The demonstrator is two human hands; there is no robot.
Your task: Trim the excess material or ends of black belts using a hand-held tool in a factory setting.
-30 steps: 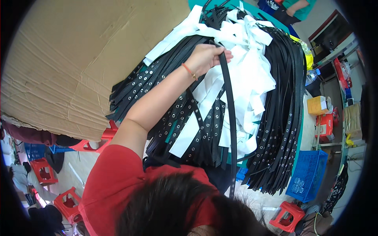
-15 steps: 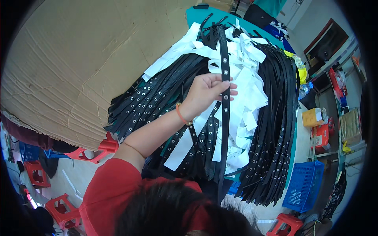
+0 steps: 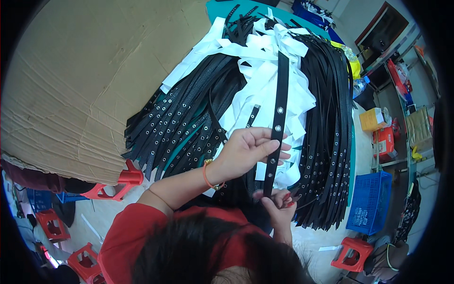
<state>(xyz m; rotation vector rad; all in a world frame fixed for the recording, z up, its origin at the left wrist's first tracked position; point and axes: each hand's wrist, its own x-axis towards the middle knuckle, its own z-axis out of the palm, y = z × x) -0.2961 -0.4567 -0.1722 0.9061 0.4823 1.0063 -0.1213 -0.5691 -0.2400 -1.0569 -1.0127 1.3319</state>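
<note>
A long black belt strap (image 3: 282,87) with a row of metal eyelets runs upright in front of me. My left hand (image 3: 246,152), with an orange band at the wrist, pinches it between thumb and fingers just below the upper eyelets. Lower down, near my body, my right hand (image 3: 280,207) is closed on the same strap close to its eyeleted end. Behind the strap lies a heap of white strips (image 3: 246,102). Black eyeleted straps (image 3: 177,106) are bundled left of that heap, and another thick bundle of black straps (image 3: 326,99) hangs over the table's right side.
A large cardboard sheet (image 3: 90,75) stands at the left. The table has a teal cover (image 3: 217,9). Right of it are a blue plastic basket (image 3: 369,203), a red stool (image 3: 352,253), boxes (image 3: 372,119) and a water bottle (image 3: 360,86). More red stools (image 3: 86,262) stand at lower left.
My left hand has moved down toward me, drawing the strap along, so its far end now shows over the white strips. My right hand has come into view on its lower part.
</note>
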